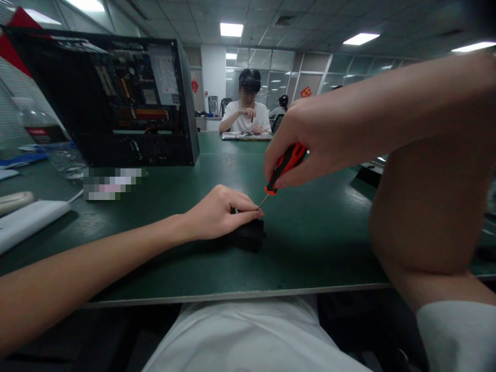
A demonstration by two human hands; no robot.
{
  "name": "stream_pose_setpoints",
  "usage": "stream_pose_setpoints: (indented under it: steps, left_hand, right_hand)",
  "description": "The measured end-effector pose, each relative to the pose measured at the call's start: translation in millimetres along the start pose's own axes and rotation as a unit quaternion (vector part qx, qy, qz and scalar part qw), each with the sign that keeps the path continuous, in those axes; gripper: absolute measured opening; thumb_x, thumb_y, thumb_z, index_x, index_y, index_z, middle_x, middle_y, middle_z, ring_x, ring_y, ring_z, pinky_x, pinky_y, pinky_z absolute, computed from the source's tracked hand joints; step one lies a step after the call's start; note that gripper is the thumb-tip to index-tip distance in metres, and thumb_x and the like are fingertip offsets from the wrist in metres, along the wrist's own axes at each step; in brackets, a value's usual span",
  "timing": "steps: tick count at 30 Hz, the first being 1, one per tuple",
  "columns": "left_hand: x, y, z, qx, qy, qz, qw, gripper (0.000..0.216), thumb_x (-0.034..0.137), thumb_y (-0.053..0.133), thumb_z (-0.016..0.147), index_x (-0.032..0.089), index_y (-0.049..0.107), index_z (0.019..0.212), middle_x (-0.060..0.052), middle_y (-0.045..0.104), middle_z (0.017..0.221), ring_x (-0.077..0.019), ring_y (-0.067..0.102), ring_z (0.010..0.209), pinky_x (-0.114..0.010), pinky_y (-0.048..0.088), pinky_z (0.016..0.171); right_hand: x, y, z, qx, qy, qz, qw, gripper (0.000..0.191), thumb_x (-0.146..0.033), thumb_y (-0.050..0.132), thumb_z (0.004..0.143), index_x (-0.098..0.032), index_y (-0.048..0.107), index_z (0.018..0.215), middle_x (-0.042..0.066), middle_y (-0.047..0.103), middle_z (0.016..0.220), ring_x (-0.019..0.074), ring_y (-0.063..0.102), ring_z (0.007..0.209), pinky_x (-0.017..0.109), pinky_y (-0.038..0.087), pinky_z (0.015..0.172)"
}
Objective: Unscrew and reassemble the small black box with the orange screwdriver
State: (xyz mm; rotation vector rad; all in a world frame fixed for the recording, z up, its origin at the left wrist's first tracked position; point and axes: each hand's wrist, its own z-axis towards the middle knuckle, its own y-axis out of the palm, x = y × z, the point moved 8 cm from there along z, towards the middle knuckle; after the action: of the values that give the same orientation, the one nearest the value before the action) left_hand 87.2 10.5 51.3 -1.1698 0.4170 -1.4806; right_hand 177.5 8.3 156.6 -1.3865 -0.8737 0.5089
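Observation:
My left hand (219, 212) lies closed over a small black device (250, 233) on the green table (310, 243), pinning it down with fingers pressed on its top. My right hand (310, 147) is wrapped round the orange-and-black handle of a screwdriver (284, 166). The thin shaft slants down to the left, and its tip meets the device right beside my left fingertips. Most of the device is hidden under my left hand.
An open black computer case (116, 98) stands at the back left, with a water bottle (54, 142) and a white power strip (27, 219) beside it. Across the table a person in a white shirt (246, 116) sits working. The table's front edge (232, 297) runs near my lap.

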Motion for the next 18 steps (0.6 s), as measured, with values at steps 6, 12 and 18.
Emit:
stream_pose_setpoints:
  steps: [6,12,18]
  left_hand:
    - [1,-1,0,0.001,0.013,-0.018,1.0,0.021,0.022,0.064,0.098,0.013,0.081,0.091,-0.008,0.079,0.089,-0.0161,0.073,0.081,-0.021,0.05,0.075]
    - [-4,1,-1,-0.009,0.001,-0.022,1.0,0.02,0.026,0.065,0.097,0.015,0.082,0.099,-0.008,0.08,0.095,-0.0176,0.074,0.086,-0.023,0.052,0.077]
    - [-10,13,-3,-0.109,-0.025,-0.049,0.992,0.053,0.046,0.086,0.076,0.013,0.078,0.117,-0.009,0.08,0.105,-0.0218,0.074,0.092,-0.024,0.053,0.079]
  right_hand:
    - [-4,6,3,0.034,0.036,-0.058,0.997,0.053,-0.051,0.074,0.078,-0.007,0.061,0.051,-0.01,0.029,0.048,-0.0033,0.007,0.049,0.018,0.005,0.047]
    - [-23,20,16,-0.068,0.031,-0.012,0.997,0.035,-0.029,0.073,0.081,0.001,0.065,0.064,-0.015,0.021,0.05,-0.0049,0.007,0.051,0.017,0.014,0.056]
    - [-15,17,-5,-0.115,0.024,0.092,0.989,0.032,-0.034,0.072,0.079,-0.007,0.071,0.064,-0.014,0.05,0.049,-0.006,0.026,0.047,0.016,0.015,0.049]
